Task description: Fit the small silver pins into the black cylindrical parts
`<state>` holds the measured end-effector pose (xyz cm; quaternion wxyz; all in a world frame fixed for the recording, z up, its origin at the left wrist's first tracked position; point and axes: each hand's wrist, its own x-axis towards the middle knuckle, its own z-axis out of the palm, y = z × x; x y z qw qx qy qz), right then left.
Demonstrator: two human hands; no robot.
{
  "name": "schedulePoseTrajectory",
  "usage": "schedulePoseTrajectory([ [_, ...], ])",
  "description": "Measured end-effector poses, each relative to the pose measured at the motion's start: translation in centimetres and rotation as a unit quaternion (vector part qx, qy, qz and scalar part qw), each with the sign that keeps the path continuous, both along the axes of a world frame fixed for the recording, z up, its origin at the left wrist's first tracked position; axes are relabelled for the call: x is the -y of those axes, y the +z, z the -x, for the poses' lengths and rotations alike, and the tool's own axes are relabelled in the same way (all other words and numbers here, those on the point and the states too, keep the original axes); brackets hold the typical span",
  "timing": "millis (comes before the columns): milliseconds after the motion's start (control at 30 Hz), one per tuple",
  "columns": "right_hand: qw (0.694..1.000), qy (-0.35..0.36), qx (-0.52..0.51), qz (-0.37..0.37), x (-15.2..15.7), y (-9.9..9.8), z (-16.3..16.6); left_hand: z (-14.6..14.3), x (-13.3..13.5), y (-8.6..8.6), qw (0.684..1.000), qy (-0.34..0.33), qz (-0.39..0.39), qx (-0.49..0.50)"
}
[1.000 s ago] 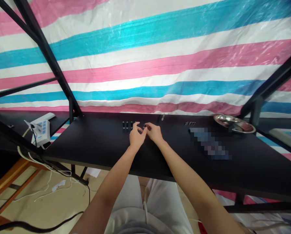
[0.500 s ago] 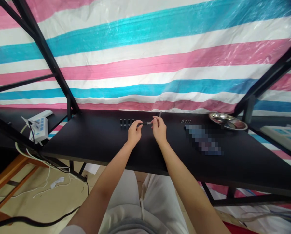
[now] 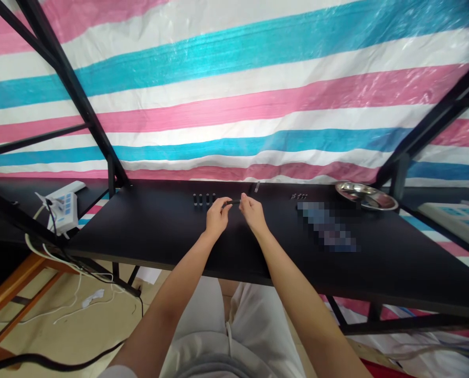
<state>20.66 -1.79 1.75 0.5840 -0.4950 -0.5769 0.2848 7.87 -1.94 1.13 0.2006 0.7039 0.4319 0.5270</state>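
Observation:
My left hand point(image 3: 216, 217) and my right hand point(image 3: 250, 212) are raised just above the black table point(image 3: 159, 231), close together. Both pinch the ends of one thin dark rod-like piece point(image 3: 233, 201) that lies level between them. A row of small black cylinders point(image 3: 201, 199) stands upright on the table just left of my left hand. A short pale tube point(image 3: 257, 186) lies behind my right hand near the table's back edge.
Several tiny dark parts point(image 3: 299, 196) lie to the right, beside a blurred patch. A metal dish point(image 3: 366, 195) sits at the back right. A white power strip point(image 3: 63, 206) with cables rests on a side shelf at the left. Black frame bars rise at both sides.
My hands lifted from the table with the thin piece between them, spread apart half a second ago, and have now drawn closer together and slightly lower. The camera view tilted a little.

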Motion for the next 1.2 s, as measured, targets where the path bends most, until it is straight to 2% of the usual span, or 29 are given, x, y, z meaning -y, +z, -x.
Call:
schedulePoseTrajectory([
  [467, 1.000, -0.002, 0.015, -0.008, 0.9, 1.0, 0.7, 0.1, 0.9, 0.8, 0.998, 0.026, 0.038, -0.046],
  [833, 0.999, 0.015, 0.029, -0.003, 0.4, 0.4, 0.5, -0.2, 0.5, 0.7, 0.989, 0.005, 0.140, 0.050],
  [1200, 1.000, -0.004, 0.012, 0.002, 0.3, 0.3, 0.2, 0.0, -0.1, 0.7, 0.959, -0.026, 0.230, 0.164],
])
